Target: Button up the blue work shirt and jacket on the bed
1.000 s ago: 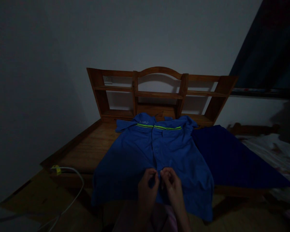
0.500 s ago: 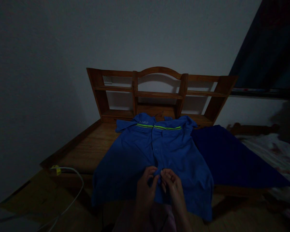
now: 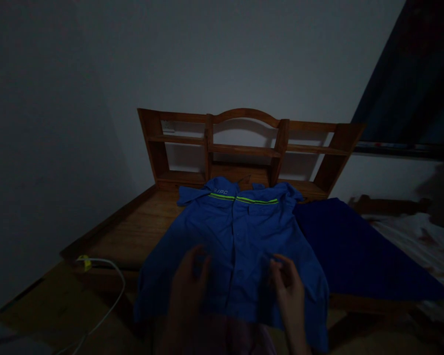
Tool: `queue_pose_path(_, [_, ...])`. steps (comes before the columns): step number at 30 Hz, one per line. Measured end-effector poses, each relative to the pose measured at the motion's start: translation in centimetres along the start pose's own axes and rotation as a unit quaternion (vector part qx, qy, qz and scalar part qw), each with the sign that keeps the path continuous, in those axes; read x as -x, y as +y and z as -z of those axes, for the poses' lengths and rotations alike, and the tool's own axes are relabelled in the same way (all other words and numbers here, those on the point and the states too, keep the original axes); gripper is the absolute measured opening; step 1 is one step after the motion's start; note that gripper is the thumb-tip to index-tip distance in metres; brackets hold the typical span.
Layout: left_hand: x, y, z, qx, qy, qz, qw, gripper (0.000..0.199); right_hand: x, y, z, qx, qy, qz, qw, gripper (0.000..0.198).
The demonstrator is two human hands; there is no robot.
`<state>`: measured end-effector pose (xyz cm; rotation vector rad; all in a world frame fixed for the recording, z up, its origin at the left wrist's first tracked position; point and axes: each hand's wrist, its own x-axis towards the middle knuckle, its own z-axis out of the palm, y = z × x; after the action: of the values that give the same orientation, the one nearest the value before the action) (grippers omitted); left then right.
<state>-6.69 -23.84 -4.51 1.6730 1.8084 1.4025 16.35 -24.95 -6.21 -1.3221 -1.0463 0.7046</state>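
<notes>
Shirt (image 3: 216,236) in blue lies spread on the wooden surface (image 3: 144,227), its collar end near the back edge below the shelf unit (image 3: 245,151) and its hem hanging past the front edge. Over its lower part, the blurred left hand (image 3: 188,278) has thumb and forefinger parted, while the right hand (image 3: 289,281) has curled fingers, and whether these pinch any fabric cannot be told. Darker blue cloth (image 3: 358,251) reaches the front edge on the right.
</notes>
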Motion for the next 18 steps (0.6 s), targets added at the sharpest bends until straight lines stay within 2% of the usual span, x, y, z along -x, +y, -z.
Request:
queue_pose_path(2, [-3.6,-2.1,3.8,-0.106,0.038,-0.013,0.994,0.039,-2.1,-0.4,3.1,0.118,0.072,0.037,0.99,0.046])
queue_pose_path(3, [-5.5,-3.3,5.5,-0.148,0.044,-0.012,0.988,0.04,-3.3,-0.6,4.7,0.191,0.106,0.062,0.974,0.048])
queue_pose_path(5, [-9.2,-5.8,7.7,-0.207,0.019,0.008,0.978,0.045,-5.6,-0.7,7.4,0.343,0.152,0.087,0.923,0.052])
queue_pose_path(6, [-10.8,-7.0,8.2,-0.223,0.008,0.023,0.974,0.046,-6.7,-0.7,8.5,0.407,0.15,0.079,0.898,0.054])
queue_pose_path(8, [-13.3,-8.9,8.1,-0.214,-0.033,0.053,0.975,0.048,-8.3,-0.5,10.1,0.486,0.103,0.041,0.867,0.054])
queue_pose_path(10, [-14.9,-10.4,7.0,-0.195,-0.058,0.079,0.976,0.051,-9.4,-0.1,10.9,0.5,0.023,0.004,0.866,0.05])
queue_pose_path(12, [-15.9,-11.4,5.6,-0.181,-0.066,0.098,0.976,0.053,-10.1,0.3,10.9,0.495,-0.037,-0.007,0.868,0.047])
queue_pose_path(16, [-16.9,-11.8,3.9,-0.147,-0.107,0.134,0.974,0.038,-10.4,0.7,9.8,0.525,-0.064,-0.008,0.849,0.039])
queue_pose_path(18, [-17.3,-11.4,4.0,-0.129,-0.119,0.139,0.975,0.032,-10.6,0.7,9.5,0.496,-0.083,0.006,0.864,0.033])
